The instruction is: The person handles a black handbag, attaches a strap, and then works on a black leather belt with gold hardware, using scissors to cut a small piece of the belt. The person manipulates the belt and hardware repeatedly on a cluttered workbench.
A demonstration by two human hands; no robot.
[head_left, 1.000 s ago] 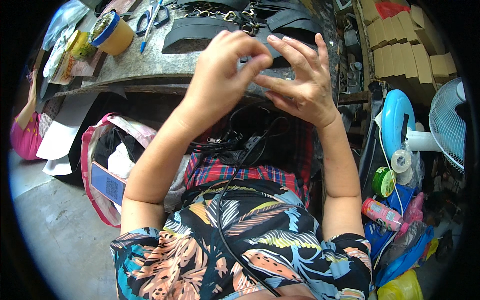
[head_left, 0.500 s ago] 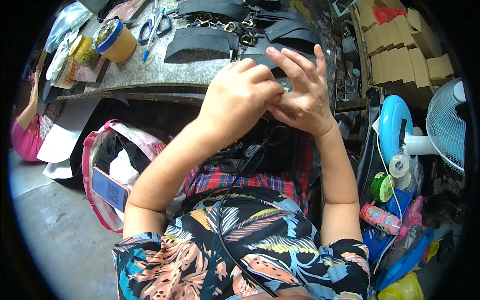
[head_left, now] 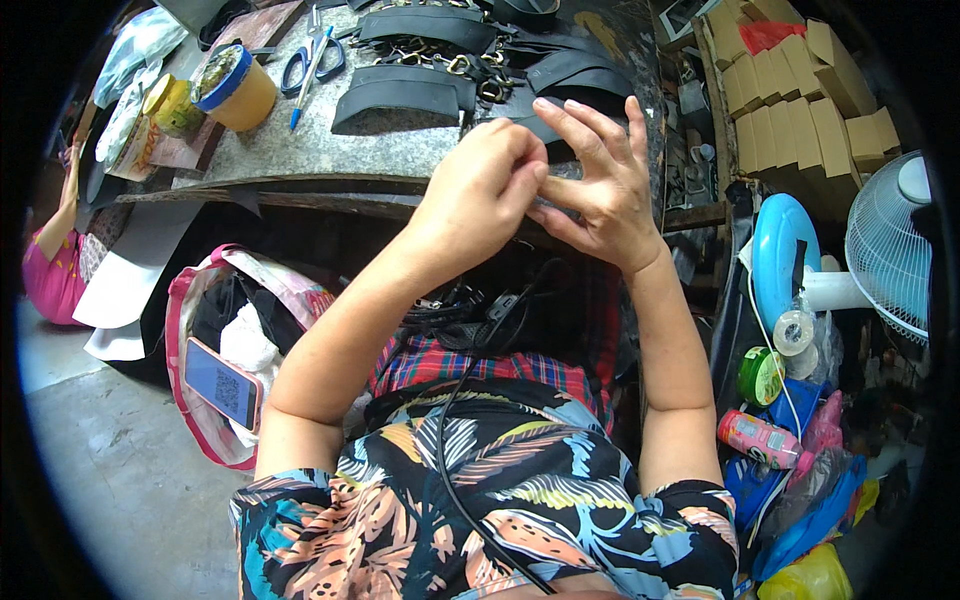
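My left hand is closed, its fingers curled in and its thumb against the index finger of my right hand. Whatever lies inside that pinch is hidden or too small to name. The other fingers of my right hand spread upward, with its thumb stretched out below the index finger. Both hands are raised in front of the worktable's near edge. Just beyond them lie black straps with metal rings and clasps.
On the worktable stand a blue-rimmed tub and a yellow-lidded jar, near scissors and a blue pen. A phone rests on a bag at left. Cardboard boxes and a fan are at right.
My left hand has turned slightly and its thumb now shows along the right index finger. The right hand has barely moved, and the view has shifted a little.
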